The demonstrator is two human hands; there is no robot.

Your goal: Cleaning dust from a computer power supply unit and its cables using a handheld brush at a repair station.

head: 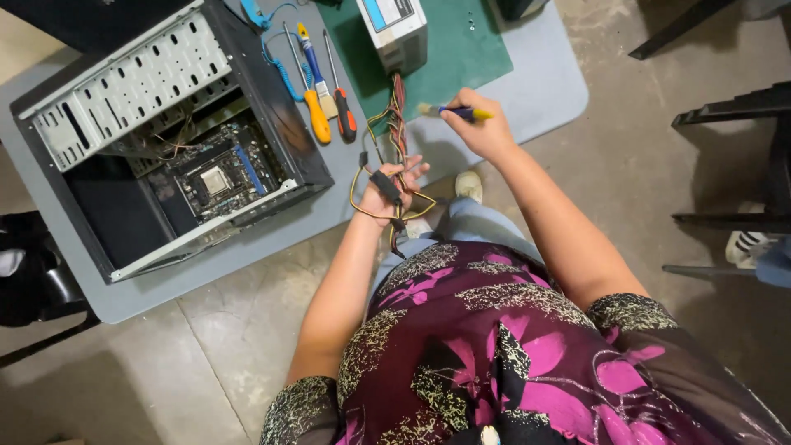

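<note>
The left hand (387,191) has its grip closed on a bundle of cables (397,132) (black connectors dangling) running from the power supply unit (394,31). The right hand (482,125), just right of the cables, pinches a small brush (451,110). Screwdrivers (329,107) lie left of them on the bench (544,91).

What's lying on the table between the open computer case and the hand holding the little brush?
In the head view, between the computer case and the right hand with the brush lie an orange-handled screwdriver, a red-and-black screwdriver and a blue-handled paintbrush.

power supply box (394,29) top cut off, brush bristles (426,109) blurred
</note>
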